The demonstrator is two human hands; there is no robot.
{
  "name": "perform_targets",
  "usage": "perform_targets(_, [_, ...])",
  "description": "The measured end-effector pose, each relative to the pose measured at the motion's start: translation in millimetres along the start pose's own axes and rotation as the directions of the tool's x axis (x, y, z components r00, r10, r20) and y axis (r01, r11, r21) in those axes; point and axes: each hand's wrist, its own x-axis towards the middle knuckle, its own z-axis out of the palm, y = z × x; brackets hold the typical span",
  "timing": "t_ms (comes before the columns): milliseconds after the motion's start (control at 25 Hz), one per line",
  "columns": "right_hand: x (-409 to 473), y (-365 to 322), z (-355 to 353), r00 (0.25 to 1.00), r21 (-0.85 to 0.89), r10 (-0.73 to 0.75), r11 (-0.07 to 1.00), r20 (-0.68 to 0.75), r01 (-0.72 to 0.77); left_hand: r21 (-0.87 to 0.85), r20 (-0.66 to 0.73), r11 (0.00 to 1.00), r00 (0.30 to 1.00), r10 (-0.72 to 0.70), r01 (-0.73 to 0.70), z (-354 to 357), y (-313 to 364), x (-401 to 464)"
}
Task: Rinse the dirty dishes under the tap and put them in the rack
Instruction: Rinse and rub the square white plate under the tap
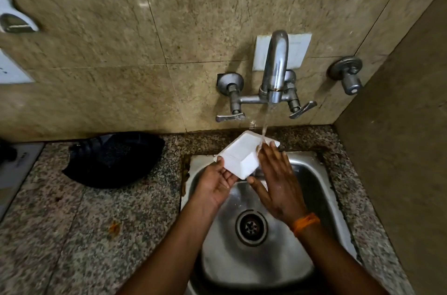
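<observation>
A white square dish (242, 155) is held tilted over the steel sink (321, 188), under the chrome tap (275, 69). Water runs from the spout onto the dish's far right corner. My left hand (217, 183) grips the dish's near left edge, thumb on top and fingers beneath. My right hand (278, 178) lies flat, fingers straight, against the dish's right side where the water lands. An orange thread band is on my right wrist. No rack is in view.
A dark cloth bundle (113, 159) lies on the speckled granite counter (84, 222) left of the sink. Two lever handles (229, 117) (302, 109) flank the spout. A separate valve (348, 74) sits on the wall at right. A side wall closes the right.
</observation>
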Motion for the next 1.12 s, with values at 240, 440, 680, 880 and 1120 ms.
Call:
perform_targets(240, [-3.4, 12.9, -3.9, 0.987, -0.154, -0.156, 0.975, 0.046, 0.161, 0.079, -0.019, 0.996, 0.999, -0.051, 0.052, -4.6, 5.2, 0.3])
perform_targets(440, [-6.0, 15.1, -4.9, 0.985, -0.045, 0.08, 0.995, -0.152, -0.088, 0.402, -0.036, 0.915, 0.999, -0.015, 0.028, -16.8, 4.7, -6.2])
perform_targets(680, [-8.4, 4.8, 4.4, 0.665, 0.647, 0.691, 0.374, 0.283, -0.665, 0.75, 0.155, 0.609, 0.963, 0.22, -0.26, -35.8, -21.5, -0.9])
perform_targets(880, [-11.7, -3.6, -7.1, 0.607, 0.641, 0.711, 0.287, 0.355, -0.712, 0.743, 0.229, 0.617, 0.964, 0.133, -0.261, -23.3, -27.2, 2.9])
perform_targets(1120, [17.0, 4.4, -18.8, 0.752, 0.083, 0.658, 0.748, 0.04, -0.658, 0.806, 0.314, 0.528, 0.949, 0.004, -0.269, -12.1, -28.5, -4.8])
